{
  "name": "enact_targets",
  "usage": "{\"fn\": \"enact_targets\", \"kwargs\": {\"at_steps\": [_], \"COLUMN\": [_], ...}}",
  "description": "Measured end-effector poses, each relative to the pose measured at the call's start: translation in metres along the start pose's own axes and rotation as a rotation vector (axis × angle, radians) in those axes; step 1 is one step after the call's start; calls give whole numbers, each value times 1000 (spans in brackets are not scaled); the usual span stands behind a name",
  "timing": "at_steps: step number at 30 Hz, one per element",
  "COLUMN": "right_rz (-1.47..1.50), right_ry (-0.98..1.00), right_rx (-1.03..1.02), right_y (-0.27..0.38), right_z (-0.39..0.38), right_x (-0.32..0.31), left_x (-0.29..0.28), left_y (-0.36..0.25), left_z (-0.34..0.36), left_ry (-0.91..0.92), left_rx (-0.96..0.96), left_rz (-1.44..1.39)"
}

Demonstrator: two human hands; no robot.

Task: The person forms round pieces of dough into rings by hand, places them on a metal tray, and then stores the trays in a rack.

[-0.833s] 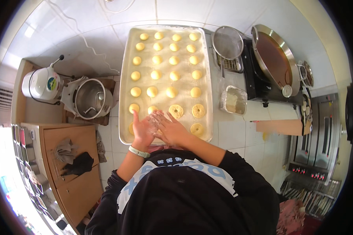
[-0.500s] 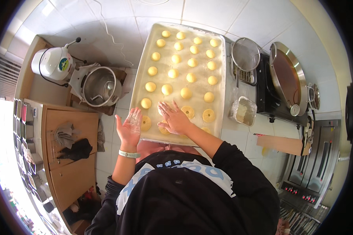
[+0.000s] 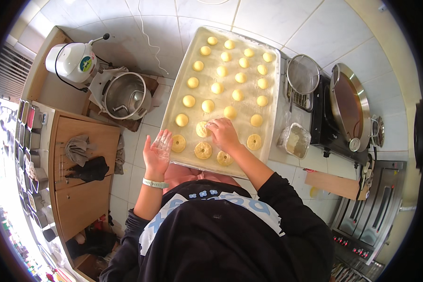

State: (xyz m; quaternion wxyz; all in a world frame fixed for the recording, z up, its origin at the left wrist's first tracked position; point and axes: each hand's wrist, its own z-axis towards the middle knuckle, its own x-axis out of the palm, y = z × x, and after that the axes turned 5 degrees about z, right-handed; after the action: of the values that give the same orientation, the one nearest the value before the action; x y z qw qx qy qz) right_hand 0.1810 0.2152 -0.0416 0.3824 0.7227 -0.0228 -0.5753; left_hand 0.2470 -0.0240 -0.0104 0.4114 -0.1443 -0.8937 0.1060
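My right hand (image 3: 223, 135) is over the front half of a large floured baking tray (image 3: 272, 94). Its fingers are curled together, and the tips meet the right side of a flattened dough disc (image 3: 202, 129) with dented top; they partly hide it. Beside the tray's front left corner, my left hand (image 3: 158, 151) is held palm up, fingers stretched and dusted with flour, holding nothing. Dough rings with a hole in the middle, one (image 3: 203, 150) among them, lie along the front. Rows of round yellow dough balls (image 3: 216, 88) cover the part farther back.
To the right are a mesh strainer (image 3: 303, 74), a clear tub of flour (image 3: 296, 141), and a wide metal pan (image 3: 350, 101) of brown liquid on a black stove (image 3: 322, 120). A stand mixer (image 3: 73, 63) with a metal bowl (image 3: 125, 96) stands at the left.
My right hand has lifted from lying flat on a dough piece and now has curled fingers at its side. The piece shows as a dented disc. My left hand stays open.
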Motion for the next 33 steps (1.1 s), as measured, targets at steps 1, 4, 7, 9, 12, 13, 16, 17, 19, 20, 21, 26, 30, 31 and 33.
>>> {"fn": "enact_targets", "kwargs": {"at_steps": [1,4,7,9,12,13,16,17,19,20,21,26,30,31,33], "right_rz": [-50,-148,-226,-259,-371,-353,-326,-322,-393,-461,-467,-12,-139,-144,-213], "right_ry": [-69,-147,-136,-117,-17,-20,-31,-33,-82,-120,-127,-149,-364,-379,-406], "right_rx": [-44,-112,-115,-90,-83,-72,-89,-93,-126,-169,-163,-25,-101,-87,-42], "right_y": [2,7,9,11,12,14,14,11,2,6,9,44,74,78,87], "right_z": [-2,-4,-3,-2,1,-3,-7,-9,-10,-8,-8,-15,-11,-9,-5], "right_x": [-3,-5,-3,-1,-1,0,8,13,27,26,23,2,-13,-14,-15], "left_x": [-1,-2,-2,-4,-6,-8,-6,-6,-9,-7,-6,17,37,39,40], "left_y": [0,2,3,4,5,8,19,26,39,45,52,62,50,47,42], "left_z": [0,0,0,-1,0,-1,-2,-1,3,5,6,8,12,16,25], "left_ry": [-6,-16,-19,-16,-21,-23,-14,-4,65,126,135,88,203,219,328], "left_rx": [0,-7,-17,-24,-25,-45,-91,-140,-220,-292,-295,-255,-145,-152,-108], "left_rz": [6,12,13,15,15,36,97,140,235,321,325,548,678,690,650]}}
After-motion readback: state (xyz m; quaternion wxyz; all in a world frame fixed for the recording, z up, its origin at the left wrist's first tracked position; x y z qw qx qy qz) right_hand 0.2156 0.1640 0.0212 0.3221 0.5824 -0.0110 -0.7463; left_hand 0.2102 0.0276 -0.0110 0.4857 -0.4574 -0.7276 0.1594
